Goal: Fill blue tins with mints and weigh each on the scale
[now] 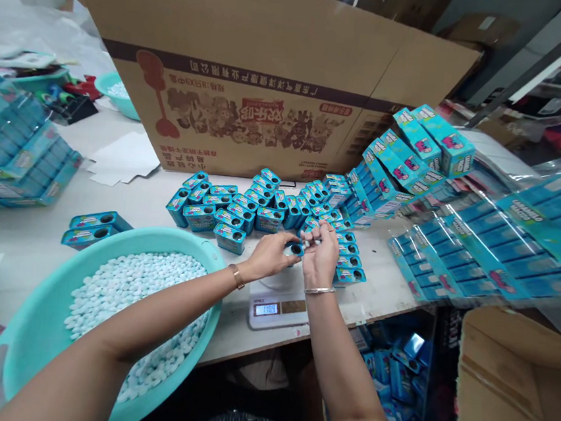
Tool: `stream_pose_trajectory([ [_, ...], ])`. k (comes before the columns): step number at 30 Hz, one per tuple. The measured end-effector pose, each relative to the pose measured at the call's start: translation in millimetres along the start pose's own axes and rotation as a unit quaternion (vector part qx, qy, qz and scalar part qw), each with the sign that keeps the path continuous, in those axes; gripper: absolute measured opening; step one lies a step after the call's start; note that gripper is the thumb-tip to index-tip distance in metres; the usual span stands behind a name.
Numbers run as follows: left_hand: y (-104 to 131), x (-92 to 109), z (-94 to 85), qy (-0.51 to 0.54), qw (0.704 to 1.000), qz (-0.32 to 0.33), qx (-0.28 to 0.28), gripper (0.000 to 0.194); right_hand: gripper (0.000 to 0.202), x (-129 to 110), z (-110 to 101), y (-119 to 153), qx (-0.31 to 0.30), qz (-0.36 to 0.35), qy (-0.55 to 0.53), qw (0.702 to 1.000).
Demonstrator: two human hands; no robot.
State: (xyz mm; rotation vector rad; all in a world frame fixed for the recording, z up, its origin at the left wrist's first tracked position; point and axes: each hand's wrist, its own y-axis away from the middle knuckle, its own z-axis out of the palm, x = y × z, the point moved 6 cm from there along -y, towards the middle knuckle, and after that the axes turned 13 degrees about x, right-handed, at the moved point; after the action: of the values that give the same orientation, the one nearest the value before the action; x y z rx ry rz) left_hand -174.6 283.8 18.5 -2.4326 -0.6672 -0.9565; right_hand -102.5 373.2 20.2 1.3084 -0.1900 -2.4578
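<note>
My left hand (272,257) has its fingers closed round a small blue tin (296,249) whose round dark opening faces up, above a white digital scale (278,311) with a lit display. Beside it, my right hand (319,257) is closed on several small white candies (313,242), its fingertips near the tin's opening. A large turquoise basin (23,351) of pale candies (138,289) lies under my left forearm. Behind and beside my hands stand many open blue tins (229,235) in uneven rows.
A big cardboard box (276,45) stands along the back. Blue display cartons are stacked at the right (446,137) and the far left (14,138). Two tins (90,235) lie behind the basin. Below the table edge, more tins (398,374) fill a container near an open carton (506,384).
</note>
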Motion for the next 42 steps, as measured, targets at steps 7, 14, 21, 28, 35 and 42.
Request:
stream_pose_trajectory([
  [7,1,0,-0.6,0.0,1.0,0.0,0.004,0.039,0.008,-2,-1,1,0.004,-0.007,0.001,1.0],
  [14,2,4,-3.4,-0.004,1.0,0.008,-0.001,0.034,0.011,-1,0,4,-0.001,-0.003,0.02,1.0],
  [21,2,2,-5.0,-0.012,0.999,0.04,-0.006,0.059,0.008,-2,-5,-2,0.041,0.079,-0.034,0.995],
  [28,9,-17,-22.9,-0.017,0.999,0.034,0.011,0.067,0.019,-17,-5,-7,0.036,0.115,-0.065,0.991],
  [35,13,-22,-26.9,-0.011,0.999,0.028,0.02,0.064,0.019,-15,-9,-2,0.063,0.117,-0.059,0.989],
  [42,10,-12,-19.4,-0.012,0.999,0.036,0.027,0.065,0.011,-5,-15,-3,0.075,0.107,-0.051,0.99],
])
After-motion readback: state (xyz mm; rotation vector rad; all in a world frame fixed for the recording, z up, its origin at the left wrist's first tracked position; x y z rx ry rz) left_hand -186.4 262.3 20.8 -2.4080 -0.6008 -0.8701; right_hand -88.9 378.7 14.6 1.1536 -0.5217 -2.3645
